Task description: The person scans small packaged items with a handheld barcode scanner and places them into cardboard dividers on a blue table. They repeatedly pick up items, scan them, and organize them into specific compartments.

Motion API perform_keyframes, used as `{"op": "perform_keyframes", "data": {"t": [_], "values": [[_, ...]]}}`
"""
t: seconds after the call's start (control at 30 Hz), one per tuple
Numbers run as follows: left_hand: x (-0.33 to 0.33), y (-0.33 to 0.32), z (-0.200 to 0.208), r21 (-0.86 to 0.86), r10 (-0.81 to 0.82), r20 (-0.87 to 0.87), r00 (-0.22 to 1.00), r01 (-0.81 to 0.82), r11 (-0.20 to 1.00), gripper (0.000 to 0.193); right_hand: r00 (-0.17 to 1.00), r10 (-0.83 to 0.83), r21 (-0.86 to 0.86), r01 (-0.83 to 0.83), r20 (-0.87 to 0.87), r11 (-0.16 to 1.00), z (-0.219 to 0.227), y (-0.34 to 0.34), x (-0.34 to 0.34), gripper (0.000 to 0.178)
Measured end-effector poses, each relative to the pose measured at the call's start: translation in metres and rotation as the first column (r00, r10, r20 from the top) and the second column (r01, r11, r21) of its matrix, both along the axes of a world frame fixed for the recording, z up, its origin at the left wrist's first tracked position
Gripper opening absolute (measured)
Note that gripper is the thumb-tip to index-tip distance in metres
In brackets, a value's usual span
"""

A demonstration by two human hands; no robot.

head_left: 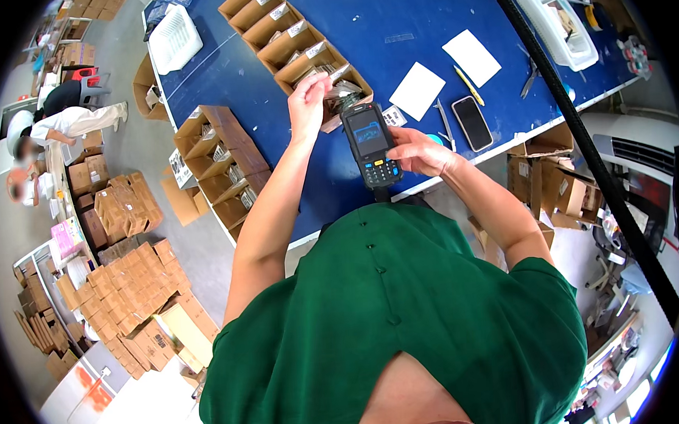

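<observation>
A black handheld barcode terminal [368, 144] with a lit screen and a keypad is upright in front of my chest. My right hand [420, 152] grips it from the right side, fingers by the keys. To its left, my left hand [307, 106] is raised at the near end of a row of cardboard bins [290, 43]. Its fingers are curled together beside the nearest bin, and whatever they may hold is hidden. Small clear packets [343, 95] lie in that bin, close to the terminal's top. A white printed label [393, 116] shows partly behind the terminal.
On the blue table [399, 12] lie white papers [418, 90], a yellow cutter [469, 85], scissors [446, 124] and a phone [473, 123]. More cardboard bins [227, 160] stand left of my left forearm. A black cable [570, 118] crosses at right. Stacked cartons [127, 286] fill the floor at left.
</observation>
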State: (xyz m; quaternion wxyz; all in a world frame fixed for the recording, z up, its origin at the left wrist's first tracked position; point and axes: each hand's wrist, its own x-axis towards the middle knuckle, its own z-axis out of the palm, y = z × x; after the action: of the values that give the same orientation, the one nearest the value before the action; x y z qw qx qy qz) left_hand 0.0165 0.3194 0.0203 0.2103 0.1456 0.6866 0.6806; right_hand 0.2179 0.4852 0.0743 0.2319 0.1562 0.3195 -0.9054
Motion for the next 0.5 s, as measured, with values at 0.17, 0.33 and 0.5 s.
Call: {"op": "perform_keyframes", "data": {"t": [0.17, 0.33, 0.5], "values": [[-0.021, 0.026, -0.011, -0.105, -0.095, -0.175, 0.98, 0.077, 0.991, 0.04, 0.999, 0.034, 0.205, -0.039, 0.03, 0.978, 0.003, 0.001, -0.036, 0.068], [-0.034, 0.035, -0.019, -0.168, -0.173, -0.092, 0.981, 0.156, 0.973, 0.059, 0.996, 0.028, 0.203, -0.044, 0.082, 0.978, -0.013, 0.015, -0.065, 0.057], [-0.035, 0.034, -0.023, -0.185, -0.161, -0.071, 0.984, 0.146, 0.972, 0.06, 0.993, 0.051, 0.175, -0.07, 0.106, 0.982, -0.03, 0.027, -0.071, 0.052]]}}
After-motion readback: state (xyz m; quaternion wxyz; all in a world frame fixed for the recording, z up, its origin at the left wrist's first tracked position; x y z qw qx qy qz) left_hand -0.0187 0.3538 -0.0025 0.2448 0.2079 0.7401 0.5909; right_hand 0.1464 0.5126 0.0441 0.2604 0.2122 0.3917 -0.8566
